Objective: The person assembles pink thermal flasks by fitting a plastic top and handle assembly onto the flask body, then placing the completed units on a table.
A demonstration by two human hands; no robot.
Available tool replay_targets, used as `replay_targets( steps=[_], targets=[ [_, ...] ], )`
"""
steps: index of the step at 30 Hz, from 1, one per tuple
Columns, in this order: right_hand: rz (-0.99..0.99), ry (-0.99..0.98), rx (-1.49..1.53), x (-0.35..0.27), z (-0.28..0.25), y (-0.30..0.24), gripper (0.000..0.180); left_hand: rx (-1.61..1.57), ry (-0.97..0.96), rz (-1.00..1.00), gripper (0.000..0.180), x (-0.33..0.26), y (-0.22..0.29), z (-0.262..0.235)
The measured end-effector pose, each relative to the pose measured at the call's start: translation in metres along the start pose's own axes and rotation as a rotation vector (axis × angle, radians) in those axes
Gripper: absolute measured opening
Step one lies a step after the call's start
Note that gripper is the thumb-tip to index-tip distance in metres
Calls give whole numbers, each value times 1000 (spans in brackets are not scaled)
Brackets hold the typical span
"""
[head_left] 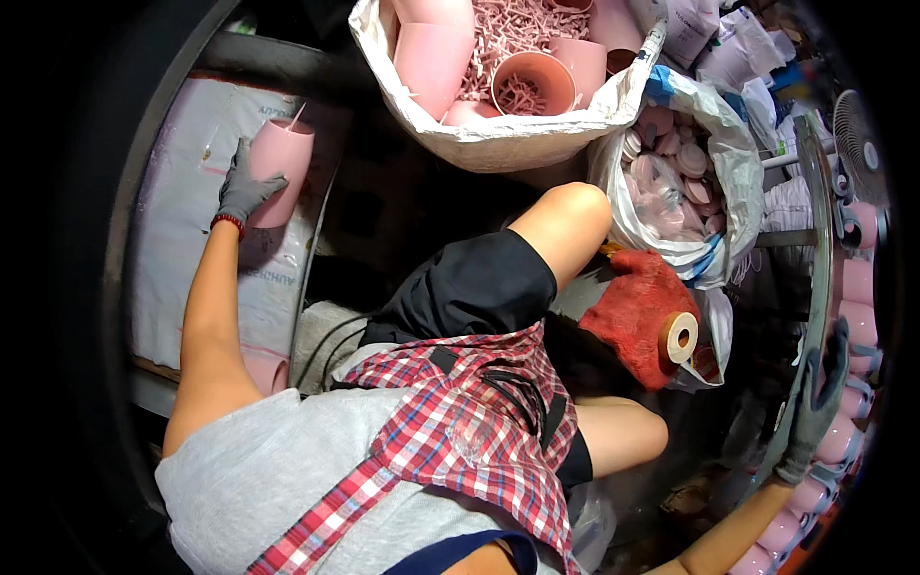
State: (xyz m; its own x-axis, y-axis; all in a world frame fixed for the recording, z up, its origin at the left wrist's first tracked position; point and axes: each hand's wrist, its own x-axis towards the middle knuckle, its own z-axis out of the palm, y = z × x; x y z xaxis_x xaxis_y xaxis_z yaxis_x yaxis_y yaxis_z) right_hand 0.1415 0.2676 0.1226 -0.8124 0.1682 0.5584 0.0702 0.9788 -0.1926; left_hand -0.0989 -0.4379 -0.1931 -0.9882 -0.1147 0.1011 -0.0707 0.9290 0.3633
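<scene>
My left hand point(251, 184), in a grey glove, is wrapped round a pink plastic cup point(285, 168) with a thin pink sliver sticking up at its rim. The cup is over a surface covered with white sheeting point(182, 249). At the far right, my gloved right hand point(815, 422) has its fingers stretched out and thumb apart. It is beside a curved metal-looking frame edge point(820, 259) and a row of pink cups point(859, 278) in grey-blue holders. Whether it touches the frame or a cup I cannot tell.
A big white sack point(517, 144) ahead holds pink cups and shredded pink scraps. Right of it, another white bag point(738, 182) contains round pink pieces. Nearer lie a red cloth point(628, 316) and a pale spool-like ring point(681, 337). A fan point(856, 134) stands far right.
</scene>
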Motion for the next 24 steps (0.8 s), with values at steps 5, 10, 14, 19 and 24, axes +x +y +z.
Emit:
replay_targets(
  steps=[5, 10, 14, 19, 24],
  targets=[
    [-316, -331, 31, 7, 28, -99, 32, -37, 166, 460, 116, -19, 108, -79],
    [-719, -116, -65, 10, 38, -159, 53, -334, 201, 1131, 115, -52, 264, -104],
    [-677, -105, -126, -7, 34, -152, 47, -506, 342, 1473, 111, -89, 351, -88],
    [-468, -468, -58, -24, 17, -131, 32, -523, 403, 1470, 108, -128, 397, -78],
    [-429, -605, 7, -52, 16, -120, 37, -694, -266, 1558, 101, -139, 416, -113]
  ],
)
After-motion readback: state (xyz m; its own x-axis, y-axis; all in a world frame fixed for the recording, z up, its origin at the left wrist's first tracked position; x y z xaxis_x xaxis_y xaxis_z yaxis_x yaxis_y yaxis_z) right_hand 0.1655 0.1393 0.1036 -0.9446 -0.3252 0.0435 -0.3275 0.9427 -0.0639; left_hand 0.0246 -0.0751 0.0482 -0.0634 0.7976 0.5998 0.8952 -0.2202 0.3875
